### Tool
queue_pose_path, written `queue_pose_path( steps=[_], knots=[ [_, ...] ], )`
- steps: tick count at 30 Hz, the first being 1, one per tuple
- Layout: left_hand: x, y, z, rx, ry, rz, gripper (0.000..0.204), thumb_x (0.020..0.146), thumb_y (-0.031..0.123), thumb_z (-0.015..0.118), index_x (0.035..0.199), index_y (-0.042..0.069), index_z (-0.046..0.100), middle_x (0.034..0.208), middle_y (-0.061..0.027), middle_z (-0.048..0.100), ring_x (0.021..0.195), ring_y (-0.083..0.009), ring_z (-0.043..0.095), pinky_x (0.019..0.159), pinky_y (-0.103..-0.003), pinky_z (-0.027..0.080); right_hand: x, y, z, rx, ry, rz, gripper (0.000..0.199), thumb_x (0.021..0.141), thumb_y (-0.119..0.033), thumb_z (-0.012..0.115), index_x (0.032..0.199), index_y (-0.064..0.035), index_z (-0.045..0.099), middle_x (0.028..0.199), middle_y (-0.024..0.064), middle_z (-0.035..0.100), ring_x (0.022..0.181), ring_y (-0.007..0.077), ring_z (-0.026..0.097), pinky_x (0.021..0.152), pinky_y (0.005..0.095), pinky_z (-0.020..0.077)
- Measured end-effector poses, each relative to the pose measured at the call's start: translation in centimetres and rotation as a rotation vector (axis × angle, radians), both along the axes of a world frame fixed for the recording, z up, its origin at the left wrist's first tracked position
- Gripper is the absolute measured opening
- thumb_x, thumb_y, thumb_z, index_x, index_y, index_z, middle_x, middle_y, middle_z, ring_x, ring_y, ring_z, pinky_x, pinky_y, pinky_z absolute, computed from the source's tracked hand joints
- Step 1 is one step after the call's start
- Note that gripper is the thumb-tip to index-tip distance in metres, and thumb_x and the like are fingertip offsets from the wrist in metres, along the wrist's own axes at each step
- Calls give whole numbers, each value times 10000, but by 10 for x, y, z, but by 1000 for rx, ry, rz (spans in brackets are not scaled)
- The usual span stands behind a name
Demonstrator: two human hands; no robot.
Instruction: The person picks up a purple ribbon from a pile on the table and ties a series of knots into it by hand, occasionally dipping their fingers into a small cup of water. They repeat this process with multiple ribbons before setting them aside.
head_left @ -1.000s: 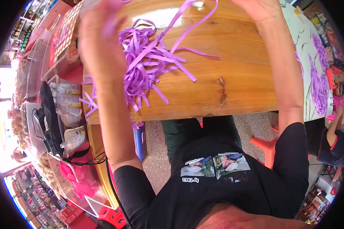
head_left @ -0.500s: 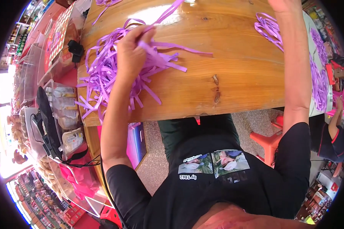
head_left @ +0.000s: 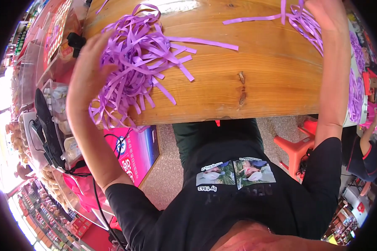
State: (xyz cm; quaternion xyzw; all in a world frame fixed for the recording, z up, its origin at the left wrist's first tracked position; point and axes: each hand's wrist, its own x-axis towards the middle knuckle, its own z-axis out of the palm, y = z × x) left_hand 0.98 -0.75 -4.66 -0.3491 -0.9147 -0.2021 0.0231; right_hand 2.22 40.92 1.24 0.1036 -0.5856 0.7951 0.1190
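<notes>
Shelf side: past the table's left edge stand clear plastic bins (head_left: 27,79); right at that edge sits a small black object (head_left: 76,43), its kind unclear to me.
Left hand: the left hand (head_left: 90,69) hovers by the table's left edge, blurred, thumb well apart from loosely stretched fingers; I see nothing gripped, though I cannot tell whether it touches the strands beside it.
Ribbon heap: a tangled heap of flat, shiny purple ribbons (head_left: 132,62) covers the left part of the varnished brown wooden table (head_left: 276,88), some ends hanging over its near edge.
Below the near edge: a bright pink printed board (head_left: 134,157) leans under the table's left end.
Ribbon bundle: a looser purple ribbon bundle (head_left: 306,27) lies toward the table's far right corner, one strand stretching leftward.
Right hand: the right hand (head_left: 329,14) is over that bundle, wrist bent; its fingers are out of sight, so their opening and hold I cannot tell.
Below, right: an orange-red plastic stool (head_left: 295,146).
Far right: more purple ribbons (head_left: 356,98) on a white table (head_left: 348,122), with a co-worker in dark clothes (head_left: 359,161) nearby.
</notes>
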Motion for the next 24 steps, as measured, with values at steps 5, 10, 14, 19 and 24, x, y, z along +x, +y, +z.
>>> queue_pose_path(
  steps=[5, 10, 14, 19, 24],
  knots=[
    [14, 0, 54, -217, 357, 555, 368, 806, -15, 592, 1167, 54, 581, 1083, -99, 643, 974, -279, 620, 864, -321, 473, -25, -40, -51, -379, 202, 737, 167, 913, -134, 550, 1002, -40, 655, 815, 26, 639, 637, 85, 560, 553, 200, 440],
    [26, 119, 29, 842, 25, 224, 273, 920, 120, 522, 1149, -16, 586, 1045, -137, 653, 991, -177, 613, 902, -280, 465, 24, -68, -21, 705, 99, 141, 183, 891, -106, 574, 1035, -28, 654, 923, 59, 667, 801, 141, 625, 686, 234, 491],
    [46, 170, 30, 1177, -710, 172, 326, 955, 218, 500, 1134, -49, 556, 968, -71, 616, 856, -136, 578, 775, -250, 459, 25, -77, -10, 909, 429, 166, 208, 876, -81, 589, 1063, -8, 642, 962, 65, 669, 836, 143, 628, 728, 238, 493],
    [25, 148, 9, 1180, -574, 75, 177, 902, 131, 578, 953, -25, 643, 757, 3, 594, 680, -55, 509, 597, -198, 397, 12, -61, -24, 226, 423, 429, 180, 850, -80, 627, 1017, -29, 667, 890, 41, 674, 753, 113, 618, 659, 221, 485],
    [20, 107, -4, 879, -111, 289, 120, 852, 120, 651, 821, 5, 668, 704, 27, 595, 631, -69, 506, 578, -195, 389, 31, 2, -43, 581, -235, 5, 180, 854, -102, 630, 1017, -41, 673, 886, 35, 676, 712, 70, 597, 614, 182, 459]
  ],
)
